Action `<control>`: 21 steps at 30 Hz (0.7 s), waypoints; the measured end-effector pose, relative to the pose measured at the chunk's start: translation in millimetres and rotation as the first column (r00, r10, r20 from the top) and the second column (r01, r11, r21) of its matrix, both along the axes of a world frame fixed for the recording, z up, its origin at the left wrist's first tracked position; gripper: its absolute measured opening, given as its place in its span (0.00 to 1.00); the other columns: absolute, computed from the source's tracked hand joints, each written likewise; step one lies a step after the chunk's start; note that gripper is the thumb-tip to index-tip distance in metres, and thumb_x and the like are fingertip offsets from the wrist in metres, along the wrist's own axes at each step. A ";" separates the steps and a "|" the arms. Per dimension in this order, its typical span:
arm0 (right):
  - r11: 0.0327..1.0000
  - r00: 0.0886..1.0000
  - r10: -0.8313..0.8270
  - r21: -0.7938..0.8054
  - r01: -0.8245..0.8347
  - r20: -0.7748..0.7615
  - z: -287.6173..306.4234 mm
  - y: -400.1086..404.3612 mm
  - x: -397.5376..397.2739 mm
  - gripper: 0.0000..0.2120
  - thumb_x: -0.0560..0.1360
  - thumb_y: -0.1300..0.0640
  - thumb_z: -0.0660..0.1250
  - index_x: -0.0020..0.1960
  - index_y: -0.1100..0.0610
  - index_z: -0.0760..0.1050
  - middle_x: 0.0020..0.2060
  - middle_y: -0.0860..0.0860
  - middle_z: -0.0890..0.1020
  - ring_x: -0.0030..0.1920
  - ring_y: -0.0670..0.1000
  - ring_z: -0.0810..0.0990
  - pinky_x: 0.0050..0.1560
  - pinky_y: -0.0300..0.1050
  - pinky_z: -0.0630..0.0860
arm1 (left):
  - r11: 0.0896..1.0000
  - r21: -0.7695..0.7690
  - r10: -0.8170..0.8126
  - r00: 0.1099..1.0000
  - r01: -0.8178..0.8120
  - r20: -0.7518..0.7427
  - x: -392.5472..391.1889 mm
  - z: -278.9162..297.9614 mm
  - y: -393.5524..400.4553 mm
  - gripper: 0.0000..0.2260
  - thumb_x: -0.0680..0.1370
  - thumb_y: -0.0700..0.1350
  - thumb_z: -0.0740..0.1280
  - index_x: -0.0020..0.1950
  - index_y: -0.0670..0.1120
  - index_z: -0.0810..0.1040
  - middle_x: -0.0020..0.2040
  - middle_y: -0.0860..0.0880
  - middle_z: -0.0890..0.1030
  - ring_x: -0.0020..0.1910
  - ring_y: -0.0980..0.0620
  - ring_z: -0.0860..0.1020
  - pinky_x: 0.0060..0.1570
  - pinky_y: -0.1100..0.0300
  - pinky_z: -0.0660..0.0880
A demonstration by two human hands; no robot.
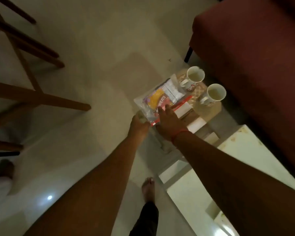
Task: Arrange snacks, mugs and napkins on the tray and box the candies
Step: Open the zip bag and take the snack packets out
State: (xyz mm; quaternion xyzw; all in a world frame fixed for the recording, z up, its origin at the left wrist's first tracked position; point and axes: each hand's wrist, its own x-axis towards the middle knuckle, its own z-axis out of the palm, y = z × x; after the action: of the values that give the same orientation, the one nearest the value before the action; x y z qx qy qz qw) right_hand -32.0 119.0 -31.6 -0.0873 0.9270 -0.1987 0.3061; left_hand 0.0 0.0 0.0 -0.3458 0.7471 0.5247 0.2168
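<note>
Dim yellowish indoor light, soft motion blur throughout, small glare spot on floor [49, 197], wide-angle bending at edges

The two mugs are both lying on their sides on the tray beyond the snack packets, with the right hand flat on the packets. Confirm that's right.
Not quite. In the head view both mugs, the farther and the nearer, stand upright with their open mouths facing up. The rest holds: they sit on the tray beyond the snack packets, and the right hand lies flat on the packets.
</note>
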 end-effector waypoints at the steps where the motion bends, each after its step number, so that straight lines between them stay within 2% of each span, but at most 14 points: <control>1: 1.000 1.000 -0.009 0.009 0.009 0.014 -13.3 -6.0 -10.7 0.35 0.81 0.54 0.60 0.80 0.55 0.45 0.79 0.59 0.42 0.79 0.61 0.46 0.77 0.56 0.52 | 0.999 0.037 0.026 1.000 -0.026 0.004 -10.7 -10.7 -1.9 0.25 0.81 0.41 0.63 0.77 0.42 0.61 0.74 0.40 0.69 0.62 0.44 0.72 0.49 0.62 0.64; 3: 0.998 0.998 -0.035 0.060 0.032 0.049 -32.4 -11.9 -29.2 0.36 0.80 0.58 0.60 0.80 0.54 0.42 0.79 0.59 0.40 0.79 0.62 0.43 0.77 0.57 0.51 | 0.989 0.114 0.088 0.994 -0.095 0.062 -28.0 -37.9 -3.9 0.24 0.81 0.41 0.63 0.77 0.42 0.61 0.73 0.41 0.69 0.58 0.46 0.72 0.45 0.64 0.64; 6: 0.991 0.996 -0.050 0.127 0.040 0.072 -59.9 -19.8 -47.5 0.38 0.78 0.60 0.62 0.80 0.53 0.42 0.78 0.61 0.39 0.78 0.65 0.42 0.76 0.59 0.53 | 0.948 0.230 0.195 0.972 -0.221 0.131 -49.9 -79.9 0.9 0.24 0.82 0.39 0.61 0.77 0.42 0.59 0.73 0.40 0.68 0.59 0.47 0.71 0.31 0.69 0.68; 8: 0.987 0.995 -0.057 0.156 0.044 0.079 -71.4 -23.7 -51.5 0.39 0.77 0.60 0.62 0.80 0.54 0.43 0.78 0.62 0.39 0.78 0.67 0.43 0.75 0.61 0.55 | 0.897 0.308 0.267 0.944 -0.318 0.195 -59.8 -98.4 5.3 0.21 0.82 0.40 0.60 0.75 0.41 0.62 0.67 0.44 0.72 0.60 0.48 0.72 0.37 0.70 0.70; 9: 0.986 0.995 -0.056 0.163 0.043 0.077 -76.9 -25.9 -52.5 0.39 0.78 0.58 0.62 0.80 0.54 0.42 0.78 0.62 0.40 0.78 0.67 0.43 0.75 0.62 0.56 | 0.867 0.349 0.291 0.930 -0.355 0.223 -62.6 -103.3 6.8 0.19 0.82 0.41 0.61 0.73 0.41 0.66 0.61 0.47 0.74 0.58 0.48 0.74 0.35 0.68 0.72; 11: 0.984 0.998 -0.053 0.171 0.044 0.045 -84.3 -27.6 -50.4 0.38 0.78 0.56 0.62 0.80 0.54 0.42 0.78 0.63 0.41 0.78 0.68 0.44 0.74 0.62 0.57 | 0.810 0.436 0.319 0.918 -0.393 0.235 -66.6 -116.0 8.7 0.15 0.81 0.42 0.63 0.67 0.41 0.74 0.54 0.46 0.78 0.47 0.49 0.78 0.23 0.69 0.72; 13: 0.985 1.000 -0.029 0.168 0.029 -0.001 -86.7 -26.9 -46.8 0.38 0.78 0.55 0.62 0.80 0.55 0.43 0.78 0.64 0.42 0.78 0.68 0.46 0.74 0.62 0.58 | 0.771 0.481 0.377 0.908 -0.418 0.185 -68.9 -124.0 8.7 0.07 0.79 0.39 0.66 0.56 0.39 0.78 0.46 0.41 0.81 0.41 0.44 0.80 0.26 0.64 0.76; 15: 0.990 1.000 -0.008 0.139 0.009 -0.013 -83.9 -23.4 -43.4 0.42 0.76 0.57 0.65 0.80 0.55 0.42 0.78 0.63 0.42 0.78 0.67 0.45 0.75 0.61 0.58 | 0.788 0.463 0.386 0.912 -0.405 0.142 -70.4 -122.1 7.3 0.01 0.78 0.37 0.66 0.47 0.42 0.75 0.40 0.41 0.81 0.37 0.45 0.80 0.31 0.60 0.77; 17: 0.996 1.000 -0.004 0.090 0.006 -0.013 -76.0 -20.4 -40.1 0.44 0.75 0.61 0.66 0.80 0.56 0.40 0.78 0.63 0.42 0.78 0.67 0.43 0.76 0.60 0.57 | 0.829 0.433 0.350 0.932 -0.353 0.090 -69.6 -114.3 5.4 0.04 0.79 0.38 0.66 0.45 0.43 0.75 0.41 0.41 0.82 0.38 0.45 0.80 0.36 0.57 0.77; 19: 1.000 1.000 -0.026 0.016 0.027 -0.011 -63.3 -19.1 -36.4 0.44 0.75 0.64 0.65 0.80 0.56 0.40 0.79 0.62 0.42 0.78 0.65 0.42 0.77 0.59 0.56 | 0.859 0.417 0.315 0.949 -0.296 0.024 -66.7 -102.1 2.6 0.03 0.78 0.40 0.67 0.46 0.42 0.76 0.45 0.38 0.82 0.43 0.43 0.81 0.42 0.54 0.77; 21: 0.996 0.998 -0.064 -0.069 0.063 -0.018 -42.7 -19.8 -31.1 0.46 0.73 0.68 0.65 0.80 0.57 0.39 0.79 0.60 0.42 0.79 0.62 0.42 0.77 0.57 0.56 | 0.897 0.372 0.274 0.961 -0.237 -0.047 -62.5 -86.2 0.4 0.07 0.76 0.43 0.69 0.48 0.39 0.76 0.48 0.36 0.82 0.47 0.41 0.82 0.47 0.48 0.78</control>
State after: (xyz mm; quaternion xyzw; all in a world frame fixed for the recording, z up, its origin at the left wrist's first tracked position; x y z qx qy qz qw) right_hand -63.1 99.2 -74.3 -0.0703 0.9250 -0.2389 0.2870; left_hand -62.5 0.4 -86.2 -0.3684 0.5951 0.6939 0.1690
